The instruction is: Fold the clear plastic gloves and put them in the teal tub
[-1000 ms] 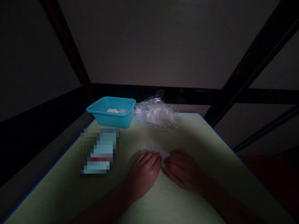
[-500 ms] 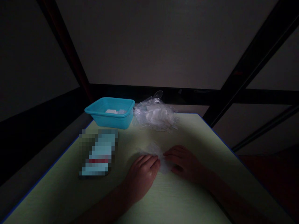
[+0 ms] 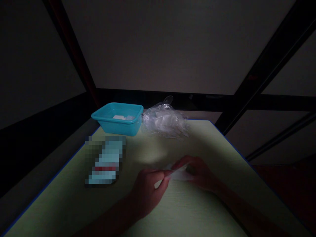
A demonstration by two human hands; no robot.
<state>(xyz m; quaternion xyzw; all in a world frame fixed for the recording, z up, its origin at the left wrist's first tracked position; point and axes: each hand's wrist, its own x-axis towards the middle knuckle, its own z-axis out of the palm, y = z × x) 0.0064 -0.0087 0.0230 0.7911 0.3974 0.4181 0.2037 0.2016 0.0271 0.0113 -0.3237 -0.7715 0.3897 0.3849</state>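
Film (image 3: 182, 175), apparently plastic, in hands (image 3: 149, 187) (image 3: 201, 172); pixelated panel (image 3: 110, 154) unreadable.

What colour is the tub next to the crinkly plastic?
The tub is turquoise blue; it shows in the head view, the only view here.

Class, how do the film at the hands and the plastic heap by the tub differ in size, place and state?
The film looks small; the heap is much larger. The film is pinched by the left hand and touched by the right hand; no hand touches the heap. The film is nearer; the heap lies farther back, beside the tub. Both look like thin, pale plastic.
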